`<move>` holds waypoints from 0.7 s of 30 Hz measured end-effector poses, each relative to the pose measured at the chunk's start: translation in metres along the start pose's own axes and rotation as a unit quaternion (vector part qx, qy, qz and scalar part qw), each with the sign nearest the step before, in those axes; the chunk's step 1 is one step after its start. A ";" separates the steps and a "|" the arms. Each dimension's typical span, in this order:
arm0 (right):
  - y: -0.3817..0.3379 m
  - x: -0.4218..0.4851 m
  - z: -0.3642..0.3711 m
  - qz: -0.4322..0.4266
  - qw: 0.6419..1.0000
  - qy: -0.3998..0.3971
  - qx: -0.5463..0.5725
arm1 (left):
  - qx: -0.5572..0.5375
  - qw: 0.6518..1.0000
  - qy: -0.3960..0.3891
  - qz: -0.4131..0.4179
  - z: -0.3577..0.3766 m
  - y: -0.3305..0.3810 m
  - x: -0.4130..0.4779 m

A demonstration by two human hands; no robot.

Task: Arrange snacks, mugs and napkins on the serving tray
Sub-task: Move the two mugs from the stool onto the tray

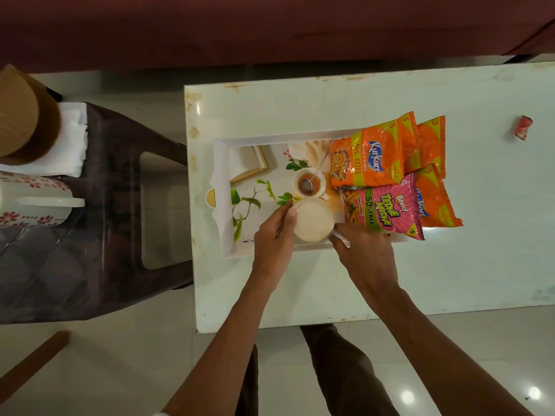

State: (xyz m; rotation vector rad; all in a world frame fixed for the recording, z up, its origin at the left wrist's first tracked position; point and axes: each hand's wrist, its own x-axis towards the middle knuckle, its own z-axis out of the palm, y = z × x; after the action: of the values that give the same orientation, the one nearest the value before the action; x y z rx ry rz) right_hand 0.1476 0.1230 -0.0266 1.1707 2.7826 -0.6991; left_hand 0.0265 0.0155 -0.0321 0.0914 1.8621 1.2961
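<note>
At the left end of the worktop (pixel 330 280) lies the serving tray (pixel 270 136), its long side running along the worktop's near edge and its floor printed with a teacup, leaves and a book. A white mug (pixel 313 219) is at the middle of the tray's near edge. The left hand (pixel 274 232) pinches the mug's left rim between thumb and fingers. The right hand (pixel 365 247) has its fingers curled round the white handle on the mug's near right side. Whether the mug's base rests on the tray cannot be told from above.

The tray's right end is crowded. Orange Kurkure packets (pixel 365 157) overlap in a fan and hang over the tray's right edge. A pink Bingo packet (pixel 381 211) lies on top of them at the near right corner, just beside the mug and hemming it in on that side.

Toward the worktop's far right corner, well apart from the tray, lies a crumpled red wrapper (pixel 523 127). Left of the worktop stands a dark plastic chair (pixel 120 190). It carries folded white napkins (pixel 72 139), a flowered mug (pixel 33 199) and a brown cardboard piece (pixel 24 115). Beyond the far edge runs a maroon sofa (pixel 270 25)
</note>
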 end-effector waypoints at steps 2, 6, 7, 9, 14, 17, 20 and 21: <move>-0.003 -0.001 -0.006 0.015 1.000 -0.014 0.000 | -0.082 0.996 -0.012 -0.045 -0.008 0.005 -0.004; -0.017 -0.002 -0.029 0.026 0.999 -0.026 -0.006 | -0.198 0.977 0.008 -0.078 -0.045 0.017 -0.014; -0.023 -0.003 -0.037 0.025 0.999 -0.023 -0.008 | -0.218 0.973 0.013 -0.070 -0.057 0.021 -0.019; -0.038 -0.008 -0.052 0.013 1.000 -0.005 0.002 | -0.249 0.967 0.028 -0.049 -0.083 0.028 -0.032; -0.111 -0.013 -0.061 -0.033 0.992 -0.035 0.115 | -0.224 0.970 0.094 0.028 -0.163 0.046 -0.074; -0.169 -0.010 -0.043 -0.057 0.979 -0.087 0.174 | -0.188 0.966 0.155 0.083 -0.222 0.051 -0.098; -0.226 -0.004 -0.020 -0.087 0.963 -0.118 0.226 | -0.155 0.952 0.235 0.123 -0.281 0.051 -0.109; -0.245 0.000 -0.011 -0.097 0.960 -0.124 0.231 | -0.148 0.944 0.265 0.127 -0.300 0.050 -0.108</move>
State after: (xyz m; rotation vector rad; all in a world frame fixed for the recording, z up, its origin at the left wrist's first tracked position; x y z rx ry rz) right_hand -0.0191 -0.0226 0.0785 0.7824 2.6122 -1.4650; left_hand -0.1227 -0.2363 0.1044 -0.2046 2.1164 1.9109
